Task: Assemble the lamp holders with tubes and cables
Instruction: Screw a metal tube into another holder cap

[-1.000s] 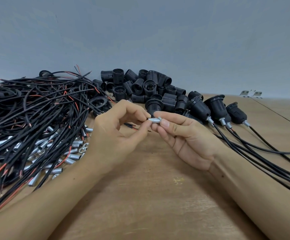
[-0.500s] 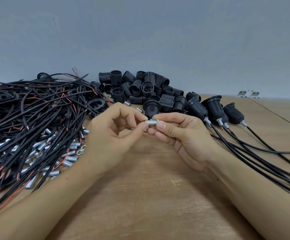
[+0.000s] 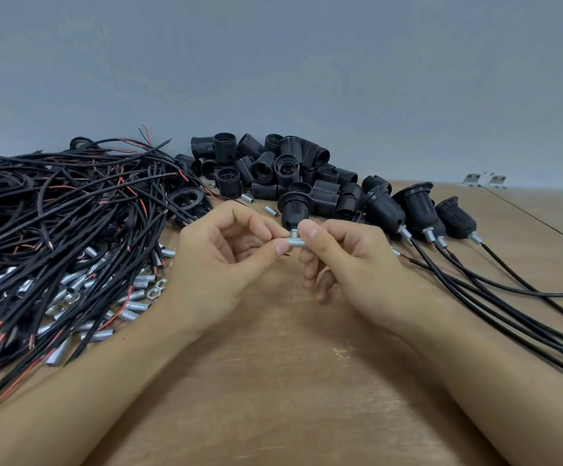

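Observation:
Both hands meet at the middle of the wooden table (image 3: 273,381). My left hand (image 3: 219,260) and my right hand (image 3: 347,260) each pinch one end of a short threaded metal tube (image 3: 295,243) held level between them. A thin black and red cable end (image 3: 281,255) shows just under the tube by my left thumb; whether it runs into the tube I cannot tell. Directly behind the tube stands a black lamp holder (image 3: 295,206) with its own metal stub pointing down.
A tangle of black and red cables (image 3: 64,223) covers the left side, with loose metal tubes and nuts (image 3: 128,294) beneath it. Loose black holders (image 3: 273,169) are heaped at the back. Assembled holders with cables (image 3: 418,210) lie to the right, cables trailing toward the near right edge.
Both hands stayed together on the tube. My right-hand fingers have shifted so the thumb and forefinger now pinch the tube's right end from above.

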Tool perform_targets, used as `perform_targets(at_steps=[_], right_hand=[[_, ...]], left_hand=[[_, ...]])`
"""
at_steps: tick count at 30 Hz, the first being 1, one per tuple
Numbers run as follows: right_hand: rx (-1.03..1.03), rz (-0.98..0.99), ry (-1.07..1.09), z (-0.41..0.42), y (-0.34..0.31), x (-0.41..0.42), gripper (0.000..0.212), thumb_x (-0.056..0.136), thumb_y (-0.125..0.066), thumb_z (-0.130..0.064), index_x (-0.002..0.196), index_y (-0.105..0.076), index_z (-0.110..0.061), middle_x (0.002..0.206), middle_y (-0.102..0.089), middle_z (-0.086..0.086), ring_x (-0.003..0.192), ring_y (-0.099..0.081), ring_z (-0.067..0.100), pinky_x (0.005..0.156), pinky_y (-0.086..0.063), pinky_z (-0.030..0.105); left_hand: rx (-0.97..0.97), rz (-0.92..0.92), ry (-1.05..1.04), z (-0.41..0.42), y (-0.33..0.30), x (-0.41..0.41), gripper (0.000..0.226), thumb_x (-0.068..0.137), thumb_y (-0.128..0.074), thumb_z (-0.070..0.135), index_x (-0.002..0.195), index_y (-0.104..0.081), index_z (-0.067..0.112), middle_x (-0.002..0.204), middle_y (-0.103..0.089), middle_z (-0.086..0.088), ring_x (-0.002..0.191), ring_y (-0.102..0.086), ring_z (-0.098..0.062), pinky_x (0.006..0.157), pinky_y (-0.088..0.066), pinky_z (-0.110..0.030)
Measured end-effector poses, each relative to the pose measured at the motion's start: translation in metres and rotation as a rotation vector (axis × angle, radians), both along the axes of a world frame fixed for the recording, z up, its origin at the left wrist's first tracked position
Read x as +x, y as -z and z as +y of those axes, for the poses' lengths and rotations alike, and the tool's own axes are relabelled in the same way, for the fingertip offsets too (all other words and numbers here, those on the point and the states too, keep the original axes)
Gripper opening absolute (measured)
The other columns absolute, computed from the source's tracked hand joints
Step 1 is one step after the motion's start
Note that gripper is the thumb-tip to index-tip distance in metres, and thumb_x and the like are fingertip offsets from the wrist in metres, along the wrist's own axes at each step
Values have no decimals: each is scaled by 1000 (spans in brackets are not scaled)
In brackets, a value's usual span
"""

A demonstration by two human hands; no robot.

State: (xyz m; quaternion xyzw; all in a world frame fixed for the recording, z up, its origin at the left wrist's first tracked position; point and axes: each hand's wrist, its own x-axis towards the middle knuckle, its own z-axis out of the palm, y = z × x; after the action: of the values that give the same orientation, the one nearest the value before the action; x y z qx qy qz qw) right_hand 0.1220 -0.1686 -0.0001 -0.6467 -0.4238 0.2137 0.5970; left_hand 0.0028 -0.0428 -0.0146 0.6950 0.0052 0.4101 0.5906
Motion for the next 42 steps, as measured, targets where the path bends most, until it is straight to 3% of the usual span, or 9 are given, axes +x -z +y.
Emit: perform_targets(at_steps=[4,10,14,19,23,27,32,38,42], right_hand=[[-125,31,7,1,1,-2,64,95,-39,-64,58,-60,-16,50,-52,4,46,-52,19,44,-42,29],[106,-18,-16,-2,0,-2,65,88,-27,-71,91,-69,-21,64,-61,4,49,-54,17,43,-41,23],[-132,-102,-40,-3,0,-4,93,86,-17,-77,66,-73,-6,53,-63,8,47,-56,10,46,-41,14],[85,17,-23,-4,-3,1,81,80,-18,-80,89,-72,-21,61,-63,9,46,-53,19,42,-40,26],[-172,-62,-59,-4,0,-1,96,84,-12,-78,69,-73,-5,55,-62,16,42,-51,14,41,-38,16],[84,-41,-4,-5,-3,2,84,88,-16,-73,90,-71,-9,57,-60,7,43,-50,14,45,-39,15],[-202,-153,-12,-4,3,-1,93,82,-15,-80,67,-73,-10,52,-61,10,44,-54,13,48,-42,18],[4,-88,79,-4,1,7,78,93,-23,-70,83,-70,-9,57,-62,5,43,-52,12,43,-38,14],[65,-123,9,-2,4,4,50,92,-49,-56,89,-67,-9,60,-60,-2,45,-50,10,43,-38,14]], left_hand=[[-11,-5,8,0,-1,0,24,74,-75,4,78,-52,7,85,-73,-3,79,-70,-16,75,-57,-25],[-32,-4,-20,2,-2,0,25,73,-72,2,75,-49,8,83,-74,-3,77,-71,-13,72,-54,-20],[-17,-18,-59,2,-4,-1,31,74,-73,3,70,-43,11,83,-74,-2,82,-71,-12,77,-55,-21],[-29,-2,-55,2,-6,-2,33,73,-73,3,70,-41,10,84,-74,-4,82,-72,-15,76,-56,-23],[-25,1,-74,2,-6,-3,35,74,-73,3,69,-40,10,86,-74,-6,84,-72,-20,79,-56,-26],[-17,20,-72,2,-7,-3,35,74,-74,5,70,-39,10,85,-75,-4,82,-73,-19,79,-58,-27],[-7,25,-87,1,-6,-4,36,73,-75,6,68,-39,11,85,-75,-4,81,-72,-17,77,-56,-24],[20,48,-82,1,-6,-4,35,73,-74,7,68,-40,11,86,-75,-5,80,-73,-20,75,-57,-25],[31,85,-78,1,-4,-3,41,75,-80,5,68,-40,12,87,-75,-8,82,-74,-23,78,-60,-34]])
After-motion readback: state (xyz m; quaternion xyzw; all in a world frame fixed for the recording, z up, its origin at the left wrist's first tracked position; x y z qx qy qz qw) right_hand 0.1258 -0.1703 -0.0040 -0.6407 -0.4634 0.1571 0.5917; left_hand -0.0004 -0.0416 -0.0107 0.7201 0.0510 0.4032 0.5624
